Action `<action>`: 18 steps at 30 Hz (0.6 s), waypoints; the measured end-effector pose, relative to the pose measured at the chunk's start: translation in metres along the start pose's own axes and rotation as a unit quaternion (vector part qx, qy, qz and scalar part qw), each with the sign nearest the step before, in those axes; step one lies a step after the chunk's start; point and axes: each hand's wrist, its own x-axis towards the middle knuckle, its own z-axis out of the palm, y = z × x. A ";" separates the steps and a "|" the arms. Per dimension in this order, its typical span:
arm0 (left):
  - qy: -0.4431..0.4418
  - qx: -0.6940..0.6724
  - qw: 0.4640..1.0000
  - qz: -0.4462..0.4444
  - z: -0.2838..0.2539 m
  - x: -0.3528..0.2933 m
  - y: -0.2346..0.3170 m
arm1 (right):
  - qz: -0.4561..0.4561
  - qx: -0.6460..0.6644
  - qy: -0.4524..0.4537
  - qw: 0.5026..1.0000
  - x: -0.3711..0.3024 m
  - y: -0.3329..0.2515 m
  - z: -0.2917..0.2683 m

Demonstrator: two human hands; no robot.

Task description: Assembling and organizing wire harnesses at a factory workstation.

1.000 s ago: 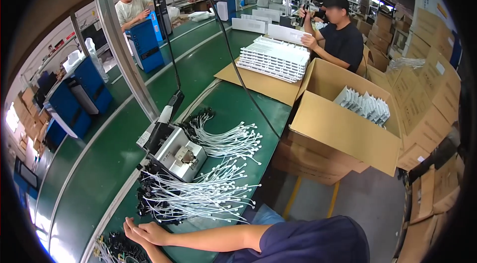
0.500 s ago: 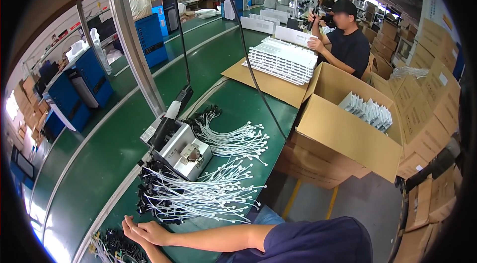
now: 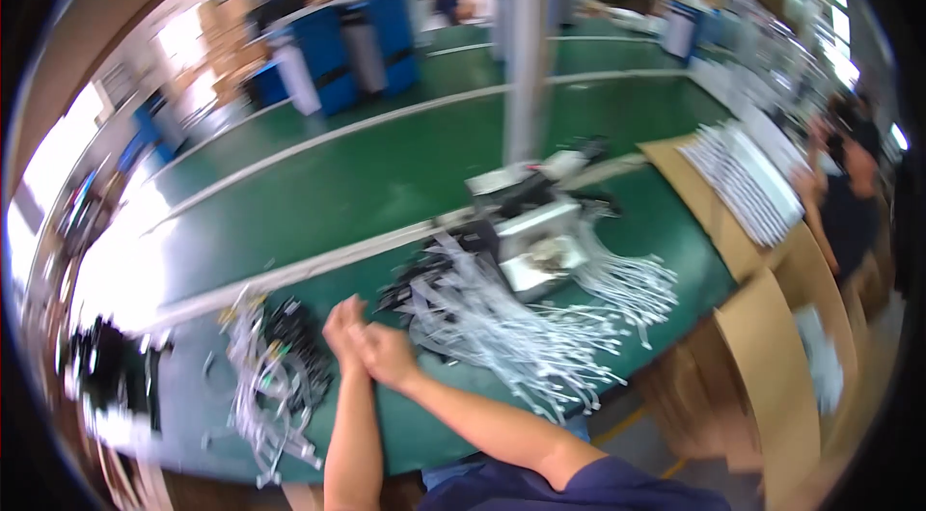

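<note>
Hands meet over the green worktop: my left hand and my right hand press against each other, fingers curled, and the blur keeps me from telling whether either grip has anything in it or how far open it is. Just to the right of my grip lies a spread heap of white cables, fanning away from my right hand toward the worktop's near edge. Just to the left of my grip sits a darker tangle of black and pale cables, close to my left hand but apart from it as far as I can see. Beyond the white heap, further right and away from me, stands a small boxy machine at the foot of a pale upright post. Far right of my grip, open cardboard boxes stand beside the worktop, and another person in a dark shirt is there behind them.
</note>
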 end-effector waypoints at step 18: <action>-0.002 -0.079 0.997 -0.023 0.005 -0.009 0.006 | 0.027 0.054 -0.036 0.998 -0.004 0.011 0.002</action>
